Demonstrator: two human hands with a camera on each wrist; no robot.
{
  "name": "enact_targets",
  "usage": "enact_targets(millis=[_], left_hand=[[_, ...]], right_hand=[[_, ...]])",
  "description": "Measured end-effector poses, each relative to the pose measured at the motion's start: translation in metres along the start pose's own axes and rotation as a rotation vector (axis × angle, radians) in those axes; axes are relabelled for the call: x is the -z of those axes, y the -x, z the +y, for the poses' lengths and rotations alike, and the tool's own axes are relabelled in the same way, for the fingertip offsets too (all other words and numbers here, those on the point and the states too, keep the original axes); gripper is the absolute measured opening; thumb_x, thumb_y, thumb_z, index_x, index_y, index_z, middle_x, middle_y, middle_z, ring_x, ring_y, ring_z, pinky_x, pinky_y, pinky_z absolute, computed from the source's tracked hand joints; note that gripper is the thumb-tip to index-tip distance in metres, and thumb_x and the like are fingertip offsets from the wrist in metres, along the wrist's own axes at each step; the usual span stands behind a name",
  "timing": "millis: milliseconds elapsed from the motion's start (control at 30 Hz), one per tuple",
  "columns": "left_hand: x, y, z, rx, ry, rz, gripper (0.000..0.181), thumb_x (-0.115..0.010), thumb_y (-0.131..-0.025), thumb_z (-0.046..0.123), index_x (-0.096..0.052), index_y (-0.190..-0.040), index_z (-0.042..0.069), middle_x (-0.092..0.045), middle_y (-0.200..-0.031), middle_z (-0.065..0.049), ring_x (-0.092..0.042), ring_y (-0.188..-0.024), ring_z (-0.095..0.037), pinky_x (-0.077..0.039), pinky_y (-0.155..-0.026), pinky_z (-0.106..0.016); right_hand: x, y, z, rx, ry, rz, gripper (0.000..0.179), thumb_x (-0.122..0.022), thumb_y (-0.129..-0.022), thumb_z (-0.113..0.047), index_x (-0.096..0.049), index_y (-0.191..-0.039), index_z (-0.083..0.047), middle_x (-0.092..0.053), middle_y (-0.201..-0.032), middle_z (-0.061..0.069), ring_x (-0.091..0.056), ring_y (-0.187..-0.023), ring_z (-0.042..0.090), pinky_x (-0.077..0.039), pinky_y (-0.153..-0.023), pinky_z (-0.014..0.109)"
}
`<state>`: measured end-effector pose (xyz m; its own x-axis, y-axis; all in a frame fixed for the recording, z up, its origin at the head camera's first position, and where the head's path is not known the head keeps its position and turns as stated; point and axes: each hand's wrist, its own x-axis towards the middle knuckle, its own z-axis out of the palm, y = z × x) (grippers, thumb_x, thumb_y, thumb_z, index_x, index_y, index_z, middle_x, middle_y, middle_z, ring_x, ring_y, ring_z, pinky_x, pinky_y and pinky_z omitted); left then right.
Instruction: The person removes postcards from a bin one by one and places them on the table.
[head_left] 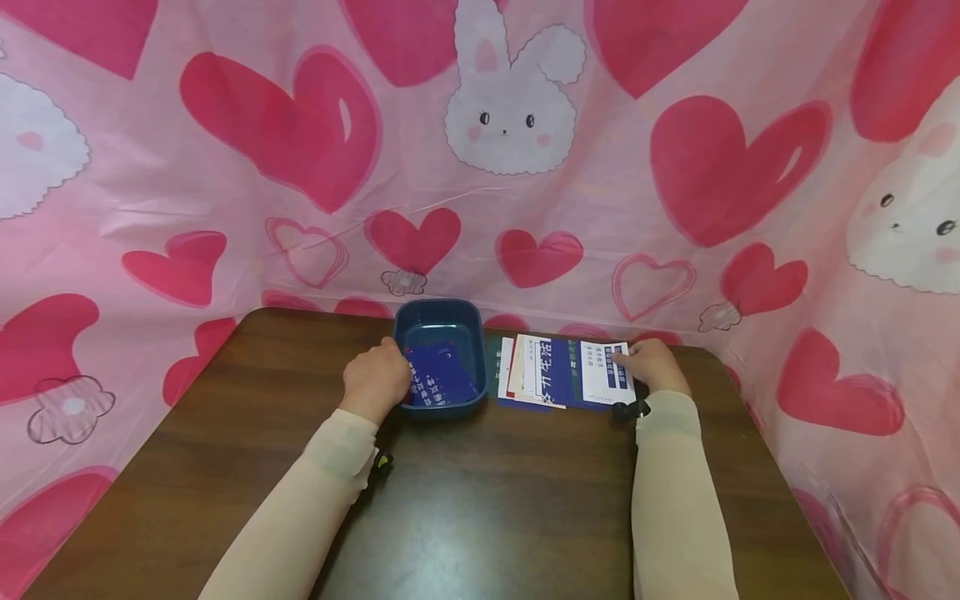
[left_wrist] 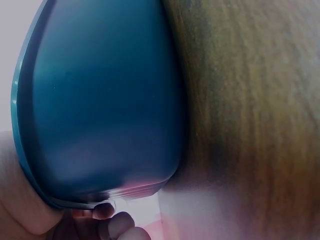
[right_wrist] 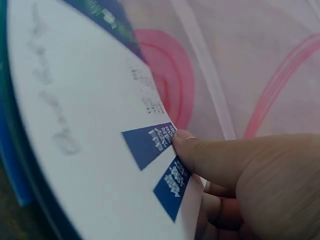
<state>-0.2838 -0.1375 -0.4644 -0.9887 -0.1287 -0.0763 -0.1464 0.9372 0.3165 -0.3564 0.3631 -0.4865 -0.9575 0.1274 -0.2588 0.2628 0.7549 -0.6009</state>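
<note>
My left hand point(head_left: 377, 379) grips the left rim of a dark teal plastic bin point(head_left: 437, 332). In the left wrist view, the bin's outer wall point(left_wrist: 110, 100) fills much of the picture, with curled fingertips point(left_wrist: 121, 225) by its rim. Inside the bin lies a blue card point(head_left: 442, 375) with white writing. At the right end of an overlapping row of cards, my right hand point(head_left: 658, 367) pinches the edge of a white card point(head_left: 596, 385) with blue boxes. The right wrist view has the thumb point(right_wrist: 215, 156) on that card's printed face.
Other overlapping cards point(head_left: 527, 371), white, blue and green, lie between the bin and the white card. The brown wooden table point(head_left: 480, 500) extends toward me. Behind and beside it hangs a pink curtain point(head_left: 480, 192) with hearts and rabbits, close to the back edge.
</note>
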Motion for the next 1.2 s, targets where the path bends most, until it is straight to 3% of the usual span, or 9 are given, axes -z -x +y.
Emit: enact_targets(millis=[133,233,533,733,867,967,1200], left_hand=[[0.0,0.001,0.0,-0.005,-0.002,0.007,0.051,-0.057,-0.11,0.032,-0.056,-0.143,-0.007,-0.078,-0.119,-0.029,-0.078,-0.097,-0.045,-0.069,-0.082,-0.063],[0.001,0.001,0.0,-0.006,-0.001,0.005,0.05,-0.058,-0.11,0.031,-0.056,-0.142,-0.007,-0.078,-0.119,-0.029,-0.078,-0.097,-0.045,-0.069,-0.083,-0.063],[0.003,0.003,-0.001,0.001,-0.002,0.004,0.05,-0.058,-0.11,0.031,-0.055,-0.142,-0.007,-0.078,-0.118,-0.029,-0.078,-0.095,-0.045,-0.069,-0.082,-0.063],[0.001,0.003,-0.001,0.01,-0.003,0.004,0.05,-0.059,-0.109,0.032,-0.055,-0.142,-0.006,-0.078,-0.119,-0.028,-0.078,-0.097,-0.045,-0.069,-0.084,-0.063],[0.0,0.002,-0.001,0.008,-0.01,0.008,0.051,-0.06,-0.109,0.032,-0.055,-0.142,-0.006,-0.078,-0.119,-0.028,-0.078,-0.098,-0.045,-0.069,-0.085,-0.063],[-0.001,0.002,-0.001,0.002,-0.004,0.011,0.05,-0.06,-0.109,0.033,-0.056,-0.141,-0.006,-0.078,-0.118,-0.028,-0.078,-0.097,-0.045,-0.069,-0.084,-0.063],[-0.002,0.0,-0.001,-0.001,-0.009,0.021,0.049,-0.058,-0.11,0.032,-0.057,-0.14,-0.005,-0.078,-0.118,-0.028,-0.078,-0.099,-0.045,-0.069,-0.085,-0.063]], right_hand=[[-0.004,0.008,-0.009,-0.046,0.06,0.051,0.051,-0.08,-0.106,-0.045,-0.08,-0.117,0.004,-0.08,-0.109,0.02,-0.071,-0.1,0.036,-0.064,-0.099,0.057],[-0.005,0.012,-0.011,-0.052,0.067,0.085,0.05,-0.083,-0.104,-0.046,-0.078,-0.113,0.003,-0.078,-0.107,0.02,-0.069,-0.1,0.037,-0.063,-0.097,0.058],[-0.009,0.01,-0.008,-0.012,0.126,0.116,0.05,-0.083,-0.101,-0.049,-0.078,-0.103,0.001,-0.074,-0.094,0.015,-0.065,-0.094,0.034,-0.06,-0.088,0.048],[-0.005,0.008,-0.004,-0.028,0.066,0.079,0.053,-0.072,-0.109,-0.053,-0.068,-0.084,-0.006,-0.061,-0.076,0.006,-0.06,-0.079,0.028,-0.053,-0.07,0.038],[-0.002,0.008,-0.004,-0.046,0.005,0.045,0.057,-0.063,-0.114,-0.053,-0.062,-0.076,-0.011,-0.056,-0.068,0.002,-0.057,-0.072,0.025,-0.05,-0.066,0.035],[0.0,0.009,-0.009,-0.028,-0.022,0.047,0.055,-0.063,-0.114,-0.052,-0.064,-0.079,-0.009,-0.058,-0.072,0.004,-0.058,-0.076,0.026,-0.05,-0.069,0.036],[-0.009,0.018,-0.046,0.091,-0.016,0.085,0.054,-0.065,-0.113,-0.054,-0.075,-0.108,-0.001,-0.067,-0.115,0.016,-0.059,-0.109,0.033,-0.052,-0.089,0.043]])
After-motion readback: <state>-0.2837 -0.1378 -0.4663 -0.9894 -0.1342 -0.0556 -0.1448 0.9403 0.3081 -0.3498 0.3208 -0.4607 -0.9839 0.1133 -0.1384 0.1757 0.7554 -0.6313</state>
